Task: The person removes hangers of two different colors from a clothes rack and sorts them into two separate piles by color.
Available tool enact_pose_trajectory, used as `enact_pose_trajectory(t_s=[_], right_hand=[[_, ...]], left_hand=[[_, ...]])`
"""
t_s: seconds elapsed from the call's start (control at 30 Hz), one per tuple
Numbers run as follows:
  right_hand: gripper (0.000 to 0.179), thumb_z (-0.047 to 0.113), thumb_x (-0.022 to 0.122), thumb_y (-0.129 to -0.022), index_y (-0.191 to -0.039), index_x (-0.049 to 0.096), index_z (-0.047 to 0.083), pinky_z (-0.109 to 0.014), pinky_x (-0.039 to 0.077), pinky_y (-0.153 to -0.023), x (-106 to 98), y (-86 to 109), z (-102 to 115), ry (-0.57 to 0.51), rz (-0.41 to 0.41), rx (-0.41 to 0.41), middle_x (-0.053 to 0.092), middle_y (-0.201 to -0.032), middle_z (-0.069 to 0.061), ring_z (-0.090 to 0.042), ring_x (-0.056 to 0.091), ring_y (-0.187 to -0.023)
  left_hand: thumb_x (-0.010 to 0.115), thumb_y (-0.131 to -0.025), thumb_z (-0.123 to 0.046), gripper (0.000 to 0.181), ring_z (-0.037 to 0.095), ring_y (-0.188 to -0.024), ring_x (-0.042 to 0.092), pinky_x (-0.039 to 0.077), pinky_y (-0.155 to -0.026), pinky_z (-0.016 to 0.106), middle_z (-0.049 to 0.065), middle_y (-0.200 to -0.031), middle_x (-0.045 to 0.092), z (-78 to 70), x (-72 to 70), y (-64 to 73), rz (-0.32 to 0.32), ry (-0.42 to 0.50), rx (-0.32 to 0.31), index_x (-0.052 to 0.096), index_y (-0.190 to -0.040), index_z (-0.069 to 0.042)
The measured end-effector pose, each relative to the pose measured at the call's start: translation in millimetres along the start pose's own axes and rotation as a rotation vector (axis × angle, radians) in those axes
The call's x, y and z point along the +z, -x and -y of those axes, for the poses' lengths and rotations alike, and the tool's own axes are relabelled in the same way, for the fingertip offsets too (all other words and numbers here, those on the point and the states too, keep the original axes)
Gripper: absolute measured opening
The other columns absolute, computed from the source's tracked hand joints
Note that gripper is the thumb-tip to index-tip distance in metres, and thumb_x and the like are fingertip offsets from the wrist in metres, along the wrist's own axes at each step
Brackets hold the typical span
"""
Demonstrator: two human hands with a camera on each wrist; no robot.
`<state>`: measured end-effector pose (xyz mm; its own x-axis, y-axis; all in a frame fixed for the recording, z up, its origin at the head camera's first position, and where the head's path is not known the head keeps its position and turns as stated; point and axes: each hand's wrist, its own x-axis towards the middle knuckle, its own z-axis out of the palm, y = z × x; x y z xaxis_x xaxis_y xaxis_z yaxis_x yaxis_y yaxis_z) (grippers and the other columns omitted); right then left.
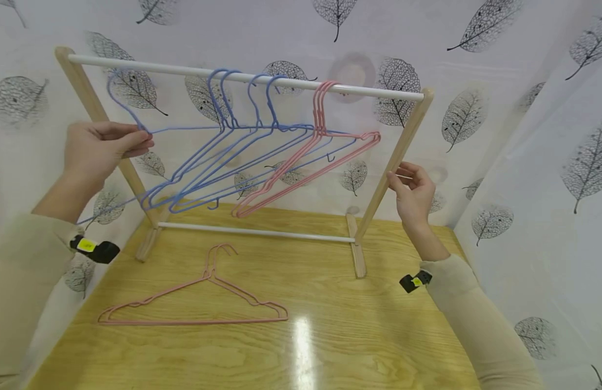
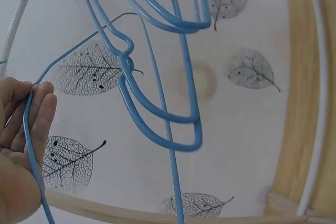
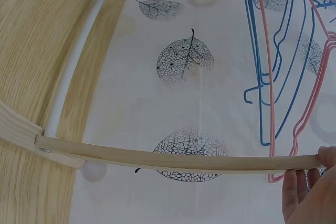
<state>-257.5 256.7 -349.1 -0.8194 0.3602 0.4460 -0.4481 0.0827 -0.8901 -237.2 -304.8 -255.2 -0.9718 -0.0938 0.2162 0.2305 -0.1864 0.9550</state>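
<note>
At the rack's left end, my left hand (image 1: pixel 98 151) pinches a blue clothes hanger (image 1: pixel 124 104) at its neck. That hanger's hook reaches up to the white top rod (image 1: pixel 183 70); whether it rests on the rod I cannot tell. In the left wrist view its blue wire (image 2: pixel 27 121) runs past my fingers and palm. Several other blue hangers (image 1: pixel 270 103) hang along the middle of the rod, with several pink hangers (image 1: pixel 319 108) to their right. My right hand (image 1: pixel 415 192) holds the rack's right wooden post (image 1: pixel 396 149) between thumb and fingers, also seen in the right wrist view.
Pink hangers (image 1: pixel 193 323) lie overlapped on the wooden table (image 1: pixel 379 336), in front of the rack. A white lower bar (image 1: pixel 257 232) joins the rack's wooden feet (image 1: pixel 357 262). Behind stands a pale curtain (image 1: pixel 505 179) with a leaf print.
</note>
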Motion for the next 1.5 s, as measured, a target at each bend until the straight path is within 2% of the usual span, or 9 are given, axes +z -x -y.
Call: enact_pose_trajectory(t_s=[0.23, 0.5, 0.7, 0.9, 1.1, 1.2, 1.33, 1.43, 1.5], right_hand=[[0.02, -0.001, 0.076, -0.094, -0.114, 0.072, 0.005, -0.017, 0.067, -0.077, 0.3, 0.3, -1.3, -0.002, 0.002, -0.008, 0.069, -0.098, 0.002, -0.011, 0.067, -0.086], [0.02, -0.002, 0.076, -0.094, -0.113, 0.072, 0.004, -0.018, 0.067, -0.078, 0.3, 0.4, -2.2, -0.023, 0.003, -0.013, 0.069, -0.098, 0.001, -0.011, 0.067, -0.085], [0.02, -0.002, 0.076, -0.094, -0.114, 0.072, 0.003, -0.018, 0.067, -0.078, 0.0, 0.6, -2.1, -0.021, 0.005, -0.018, 0.069, -0.098, 0.001, -0.011, 0.067, -0.085], [0.02, -0.003, 0.075, -0.094, -0.112, 0.072, 0.005, -0.018, 0.067, -0.078, 0.2, 0.2, -1.9, -0.026, 0.002, -0.015, 0.069, -0.098, 0.001, -0.011, 0.067, -0.085], [0.021, -0.003, 0.076, -0.094, -0.112, 0.072, 0.005, -0.017, 0.067, -0.077, 0.6, 0.7, -0.3, -0.031, 0.003, -0.004, 0.069, -0.098, 0.001, -0.011, 0.067, -0.085], [0.021, -0.003, 0.076, -0.094, -0.112, 0.072, 0.005, -0.017, 0.067, -0.077, 0.6, 0.3, -0.9, -0.03, 0.002, -0.005, 0.069, -0.098, 0.001, -0.011, 0.067, -0.085], [0.02, -0.003, 0.076, -0.094, -0.112, 0.072, 0.005, -0.017, 0.067, -0.077, 0.5, -0.2, -1.6, -0.026, 0.0, -0.009, 0.069, -0.098, 0.0, -0.012, 0.067, -0.085], [0.02, -0.003, 0.076, -0.094, -0.113, 0.072, 0.004, -0.018, 0.067, -0.077, 0.4, -0.4, -1.0, -0.026, 0.003, -0.007, 0.069, -0.098, 0.0, -0.012, 0.067, -0.085], [0.02, -0.002, 0.076, -0.094, -0.113, 0.072, 0.004, -0.018, 0.067, -0.077, 0.3, -0.3, -0.4, -0.024, 0.004, -0.005, 0.069, -0.098, 0.0, -0.012, 0.067, -0.084]], left_hand=[[0.077, -0.09, 0.006, 0.009, 0.015, -0.072, 0.081, 0.067, -0.071, 0.024, 0.007, -0.081, 0.082, 21.2, -29.6, 21.4, -0.031, 0.029, 0.02, 0.083, -0.093, -0.002], [0.072, -0.095, 0.005, 0.017, 0.013, -0.071, 0.081, 0.067, -0.069, 0.022, 0.003, -0.08, 0.083, 54.8, -53.4, 39.9, -0.038, -0.01, -0.02, 0.083, -0.09, -0.007], [0.068, -0.097, 0.008, 0.021, 0.014, -0.074, 0.081, 0.068, -0.072, 0.023, 0.004, -0.083, 0.083, 82.3, -66.9, 53.8, -0.033, 0.046, -0.113, 0.083, -0.092, -0.006], [0.063, -0.102, 0.004, 0.027, 0.012, -0.078, 0.082, 0.067, -0.077, 0.021, 0.002, -0.087, 0.083, 113.4, -75.2, 66.6, 0.016, 0.03, -0.224, 0.082, -0.093, -0.012], [0.06, -0.103, 0.005, 0.027, 0.016, -0.082, 0.082, 0.068, -0.079, 0.024, 0.006, -0.09, 0.083, 149.1, -69.5, 76.0, 0.07, 0.151, -0.338, 0.083, -0.096, -0.009], [0.061, -0.103, 0.005, 0.027, 0.015, -0.083, 0.082, 0.068, -0.08, 0.023, 0.005, -0.09, 0.083, 166.1, -61.4, 79.3, 0.085, 0.162, -0.396, 0.082, -0.095, -0.009], [0.062, -0.104, 0.002, 0.029, 0.011, -0.084, 0.082, 0.067, -0.083, 0.022, 0.001, -0.09, 0.083, 185.9, -46.9, 82.2, 0.11, 0.097, -0.466, 0.083, -0.093, -0.014], [0.063, -0.104, -0.001, 0.018, 0.009, -0.086, 0.081, 0.067, -0.085, 0.022, -0.002, -0.09, 0.082, 195.8, -31.4, 84.0, 0.136, 0.02, -0.499, 0.078, -0.114, 0.0], [0.064, -0.104, -0.003, 0.03, 0.007, -0.087, 0.08, 0.067, -0.088, 0.022, -0.005, -0.09, 0.082, 200.7, -19.1, 85.4, 0.151, -0.048, -0.51, 0.066, -0.13, 0.012]])
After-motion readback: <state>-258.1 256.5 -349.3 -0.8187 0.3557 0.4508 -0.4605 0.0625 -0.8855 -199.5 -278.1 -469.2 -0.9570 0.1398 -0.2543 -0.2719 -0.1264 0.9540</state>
